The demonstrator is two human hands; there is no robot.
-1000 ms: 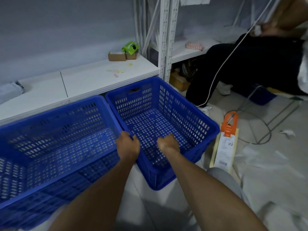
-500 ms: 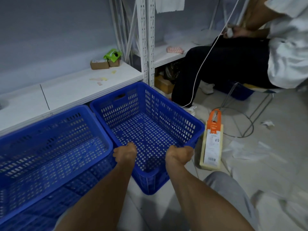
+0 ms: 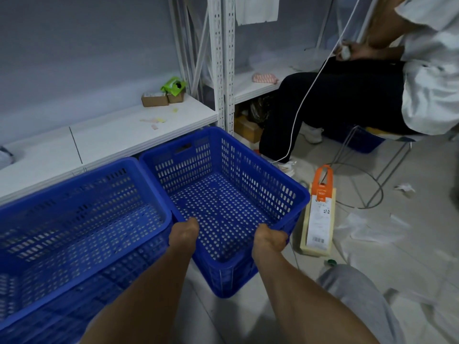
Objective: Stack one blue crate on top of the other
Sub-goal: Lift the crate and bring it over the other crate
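Two empty blue perforated crates stand side by side on the floor in front of a low white shelf. The left crate (image 3: 74,219) fills the lower left of the view. The right crate (image 3: 250,175) touches it along one side. My left hand (image 3: 185,233) is curled over the near rim of the right crate at its left corner. My right hand (image 3: 270,238) grips the same rim near the right corner. Both sets of fingers are hidden behind the rim.
A low white shelf (image 3: 111,137) runs behind the crates, with small cardboard boxes (image 3: 155,99) and a green item on it. White rack uprights (image 3: 221,63) rise behind. A seated person (image 3: 347,95) is at right. A flat orange-and-white package (image 3: 320,214) lies beside the right crate.
My hands have spread apart along the near rim of the right crate, the right one moving toward its right corner. The view has shifted right.
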